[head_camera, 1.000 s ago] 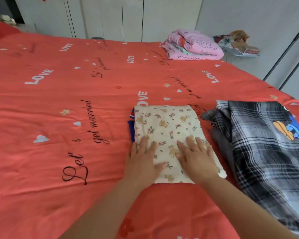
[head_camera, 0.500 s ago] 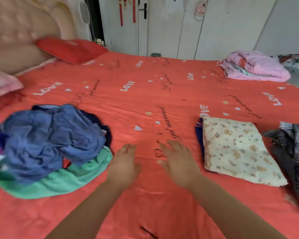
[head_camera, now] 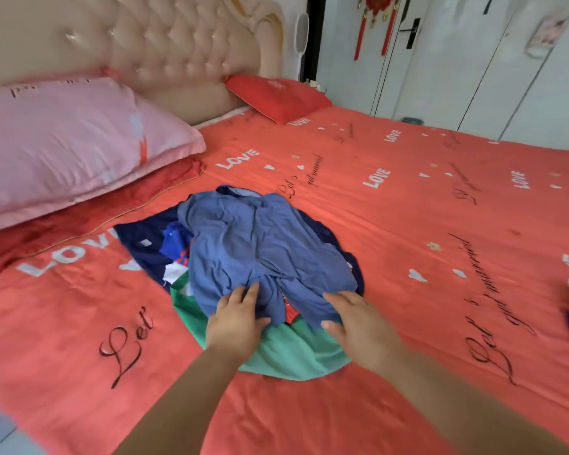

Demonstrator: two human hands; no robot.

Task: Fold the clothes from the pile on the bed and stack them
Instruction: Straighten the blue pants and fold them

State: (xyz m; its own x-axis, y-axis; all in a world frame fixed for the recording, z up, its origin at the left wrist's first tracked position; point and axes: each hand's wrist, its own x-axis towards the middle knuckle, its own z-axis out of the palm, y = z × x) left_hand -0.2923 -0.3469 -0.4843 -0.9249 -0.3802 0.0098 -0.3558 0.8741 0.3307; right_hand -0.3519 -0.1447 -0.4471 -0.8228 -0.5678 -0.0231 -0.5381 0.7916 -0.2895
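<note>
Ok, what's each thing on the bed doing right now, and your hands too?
blue garment: crumpled, unfolded, on top
green garment: unfolded, under the blue garment
left hand: open, fingers on the blue garment
right hand: open, at the blue garment's near edge

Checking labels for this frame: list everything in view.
blue garment: 1, blue, top of pile
green garment: 1, green, bottom of pile
navy garment: 1, navy, pile's left side
pink pillow: 1, pink, on red pillow
red pillow: 1, red, far left
red cushion: 1, red, against headboard
headboard: 1, beige, behind pillows
bed cover: 1, red-orange, LOVE print
left hand: 1, touches blue garment
right hand: 1, touches blue garment
</note>
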